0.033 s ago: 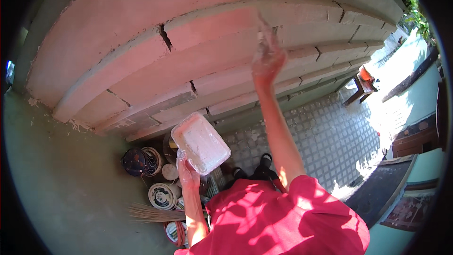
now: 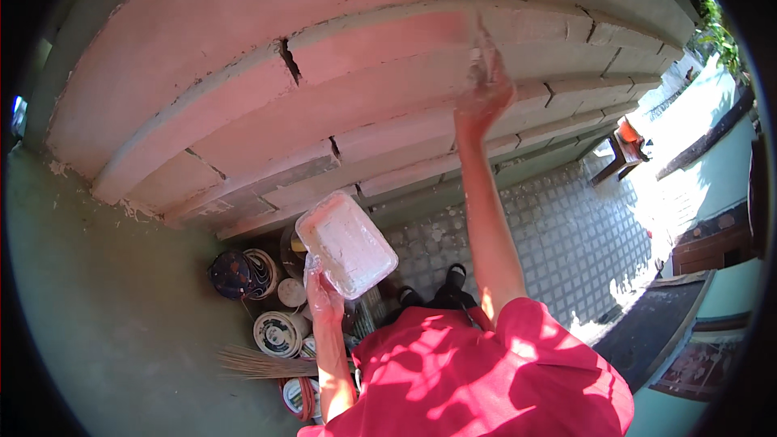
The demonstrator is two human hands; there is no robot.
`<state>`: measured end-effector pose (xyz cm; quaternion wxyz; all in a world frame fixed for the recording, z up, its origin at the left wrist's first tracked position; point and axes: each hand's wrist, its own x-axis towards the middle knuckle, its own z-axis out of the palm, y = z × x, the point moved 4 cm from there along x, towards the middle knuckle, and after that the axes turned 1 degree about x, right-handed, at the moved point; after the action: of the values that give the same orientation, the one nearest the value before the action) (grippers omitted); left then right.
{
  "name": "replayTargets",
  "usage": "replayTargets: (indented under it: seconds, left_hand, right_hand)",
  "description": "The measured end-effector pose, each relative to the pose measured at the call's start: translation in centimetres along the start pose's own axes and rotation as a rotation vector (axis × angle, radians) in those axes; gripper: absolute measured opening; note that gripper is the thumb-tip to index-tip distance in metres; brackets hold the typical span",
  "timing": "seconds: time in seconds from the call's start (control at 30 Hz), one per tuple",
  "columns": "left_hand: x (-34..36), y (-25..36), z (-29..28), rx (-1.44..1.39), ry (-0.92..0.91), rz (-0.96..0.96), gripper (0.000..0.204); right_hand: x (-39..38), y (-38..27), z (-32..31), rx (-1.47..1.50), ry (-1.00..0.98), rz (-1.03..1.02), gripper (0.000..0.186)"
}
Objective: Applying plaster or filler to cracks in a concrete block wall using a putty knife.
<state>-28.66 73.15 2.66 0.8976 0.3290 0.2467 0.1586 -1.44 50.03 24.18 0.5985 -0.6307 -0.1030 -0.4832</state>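
Note:
My left hand is closed on a pale, smeared plastic tray held below the wall's ledges. My right hand is raised, gripping a blurred, paste-coated flat tool, perhaps a scraper or brush, against the upper raised band of the plastered wall. That band is pale, with a pinkish tint and dark vertical gaps.
Buckets and tubs stand at the lower left beside a twig broom. A tiled floor lies below my arm. A wooden stand with an orange item is at the right, near foliage and a pale-green wall.
My right hand and tool have moved a short way right along the upper band. My left hand and the tray have shifted very slightly.

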Motion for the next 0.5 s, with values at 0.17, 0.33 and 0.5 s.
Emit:
replayTargets:
  seconds: [0.17,0.33,0.5]
  left_hand:
    - [-0.1,0.4,1.9,-0.012,-0.029,0.041,0.036]
    - [0.2,0.4,2.1,-0.005,-0.040,0.036,0.034]
    - [-0.2,-0.1,3.5,-0.036,-0.072,0.019,0.034]
  right_hand:
    - [-0.2,2.3,2.4,-0.087,0.021,-0.076,0.033]
    - [-8.3,-4.0,9.1,-0.104,-0.304,-0.071,0.022]
    - [-10.4,-7.0,8.2,0.219,-0.586,0.058,0.023]
